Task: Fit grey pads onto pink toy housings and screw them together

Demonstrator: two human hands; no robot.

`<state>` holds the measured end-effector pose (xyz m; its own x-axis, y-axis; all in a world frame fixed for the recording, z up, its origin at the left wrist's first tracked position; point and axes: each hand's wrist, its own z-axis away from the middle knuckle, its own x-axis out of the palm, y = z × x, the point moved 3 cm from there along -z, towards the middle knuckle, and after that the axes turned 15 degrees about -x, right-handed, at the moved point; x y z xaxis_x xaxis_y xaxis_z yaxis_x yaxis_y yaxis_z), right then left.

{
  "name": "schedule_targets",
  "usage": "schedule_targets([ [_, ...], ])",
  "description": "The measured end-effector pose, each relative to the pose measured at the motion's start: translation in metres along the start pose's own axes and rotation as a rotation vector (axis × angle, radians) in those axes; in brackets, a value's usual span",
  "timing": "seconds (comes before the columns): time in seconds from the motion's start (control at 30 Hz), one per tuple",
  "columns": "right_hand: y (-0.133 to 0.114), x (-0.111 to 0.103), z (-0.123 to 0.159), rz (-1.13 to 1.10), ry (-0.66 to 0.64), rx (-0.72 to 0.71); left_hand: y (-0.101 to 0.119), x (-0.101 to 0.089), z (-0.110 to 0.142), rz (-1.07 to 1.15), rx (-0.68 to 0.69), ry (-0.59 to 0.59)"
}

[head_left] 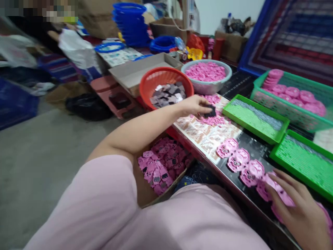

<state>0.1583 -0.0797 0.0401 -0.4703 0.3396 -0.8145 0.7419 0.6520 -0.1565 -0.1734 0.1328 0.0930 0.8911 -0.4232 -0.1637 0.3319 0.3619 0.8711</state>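
Observation:
My left hand (196,105) reaches out over the table beside the red basket (148,85) and pinches a small dark square piece (210,111). Beneath it lies a heap of small pink parts (212,120) on patterned paper. My right hand (299,205) rests at the near right with its fingers curled over a pink round toy part (279,194). That part ends a row of pink round toy parts (238,159) lying along the dark table edge.
The red basket holds dark and grey squares. A grey bowl (206,86) is full of pink discs. Green trays (253,118) and a green basket (296,107) with pink discs stand to the right. A cardboard box of pink parts (162,166) sits by my lap. Blue stacked baskets (131,22) stand behind.

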Motion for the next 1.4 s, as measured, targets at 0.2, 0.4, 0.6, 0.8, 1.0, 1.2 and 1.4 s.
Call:
schedule_targets([
  [0.2,-0.031,-0.001,-0.047,-0.104,0.081,0.134,-0.014,0.149,0.004,-0.215,0.034,-0.58],
  [0.4,-0.017,-0.009,-0.02,-0.202,0.05,0.304,-0.014,0.218,0.007,-0.274,0.04,-0.854],
  [0.6,-0.002,-0.018,0.022,-0.464,0.587,0.697,-0.009,0.26,0.011,-0.072,0.009,-0.956],
  [0.8,-0.001,-0.018,0.042,-0.381,0.887,0.663,-0.003,0.294,0.017,-0.104,0.01,-0.817],
  [1.0,0.01,-0.053,0.076,-0.201,1.123,0.703,-0.002,0.305,0.019,-0.222,-0.064,-0.753],
  [1.2,0.038,-0.103,0.13,-0.264,0.691,0.993,-0.002,0.295,0.015,-0.285,-0.129,-0.792],
  [1.4,0.042,-0.088,0.145,-0.084,0.292,0.973,0.003,0.3,0.018,-0.352,-0.163,-0.764],
])
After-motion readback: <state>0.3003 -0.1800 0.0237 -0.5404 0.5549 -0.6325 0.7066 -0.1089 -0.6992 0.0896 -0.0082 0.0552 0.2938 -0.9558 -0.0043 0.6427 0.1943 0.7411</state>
